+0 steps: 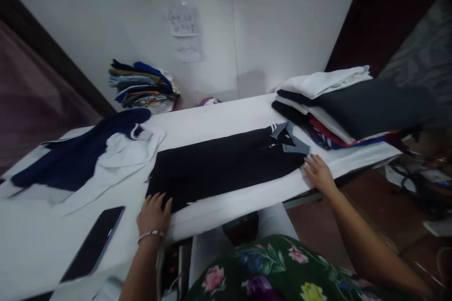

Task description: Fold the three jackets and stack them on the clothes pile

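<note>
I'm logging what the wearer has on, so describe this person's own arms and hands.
The left hand is ungloved, with a thin, pale bracelet around its wrist. The right hand is ungloved too, with no bracelet or watch visible. No sleeves cover the forearms. The top is dark green with pink, purple and yellow flowers.

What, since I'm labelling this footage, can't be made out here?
All in the head view:
Upper wall note: writing too blurred to read.
Black shirt: underside hidden, facing the table.
Label near its collar: too small to read.
Purple-and-white thing: lower part hidden behind the table's edge.
</note>
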### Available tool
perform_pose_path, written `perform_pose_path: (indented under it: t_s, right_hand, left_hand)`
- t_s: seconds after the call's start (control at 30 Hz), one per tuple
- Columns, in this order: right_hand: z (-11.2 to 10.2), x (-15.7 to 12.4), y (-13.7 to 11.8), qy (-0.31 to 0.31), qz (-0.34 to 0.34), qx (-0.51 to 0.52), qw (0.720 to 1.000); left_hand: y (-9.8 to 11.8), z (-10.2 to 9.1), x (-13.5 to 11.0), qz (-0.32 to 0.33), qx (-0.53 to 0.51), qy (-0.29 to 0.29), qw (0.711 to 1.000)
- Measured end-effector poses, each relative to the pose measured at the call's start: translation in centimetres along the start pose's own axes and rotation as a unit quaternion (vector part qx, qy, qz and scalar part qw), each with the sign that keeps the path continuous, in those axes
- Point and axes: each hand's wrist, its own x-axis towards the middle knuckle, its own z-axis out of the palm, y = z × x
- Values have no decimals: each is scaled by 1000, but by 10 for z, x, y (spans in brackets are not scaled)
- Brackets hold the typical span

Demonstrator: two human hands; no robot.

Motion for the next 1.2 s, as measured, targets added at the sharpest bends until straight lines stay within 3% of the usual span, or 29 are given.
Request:
perform_pose_path:
  t_s: [0.13, 0.27, 0.4, 0.53, 0.7, 0.83, 1.2]
  right_hand:
    - [-9, -4, 15, 6, 59, 10, 998]
    - [-11, 5, 9, -25, 118, 51, 991]
    - [-12, 30, -1, -52, 177, 55, 981]
    - [-13, 69, 1, -84, 248, 12, 965]
    - [-10, 121, 8, -135, 252, -11, 958]
    - [-6, 147, 9, -188, 241, -15, 952]
    - [-16, 129, 25, -196, 241, -73, 948]
  left_hand:
    - [10, -4, -4, -16, 21, 5, 1000]
    - [22, -8, -11, 51, 11, -31, 998]
    - [24, 2, -13, 83, -7, -69, 994]
    - [23, 9, -14, 81, -12, -54, 995]
    - [20, 13, -17, 79, -22, -44, 996]
    - [18, 16, -18, 82, -24, -48, 995]
    - [25, 10, -21, 70, -21, -43, 996]
